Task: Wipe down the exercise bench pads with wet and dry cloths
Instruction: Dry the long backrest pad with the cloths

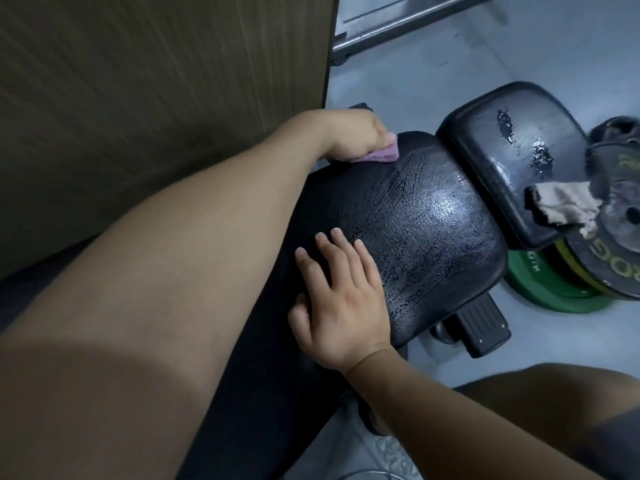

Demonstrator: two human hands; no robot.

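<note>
Fingers of the left hand point(349, 133), in the upper middle of the frame, are closed around a pink cloth point(379, 154) and press it on the far upper-left edge of the long back pad point(426, 230) of the bench. That pad is black, cracked all over and glossy near its middle. The right hand point(346, 299) lies flat on the same pad at frame centre, palm down, fingers point(341, 251) straight and slightly spread, holding nothing. To the right, just beyond a narrow gap, sits the smaller seat pad point(502, 161), torn in two spots. A beige cloth point(568, 202) lies crumpled over its right edge and touches the stacked weight plates point(561, 296) beside it on the pale floor point(398, 81). A wood-grain panel point(138, 98) fills the upper left, and a metal bar point(415, 20) crosses the top.
</note>
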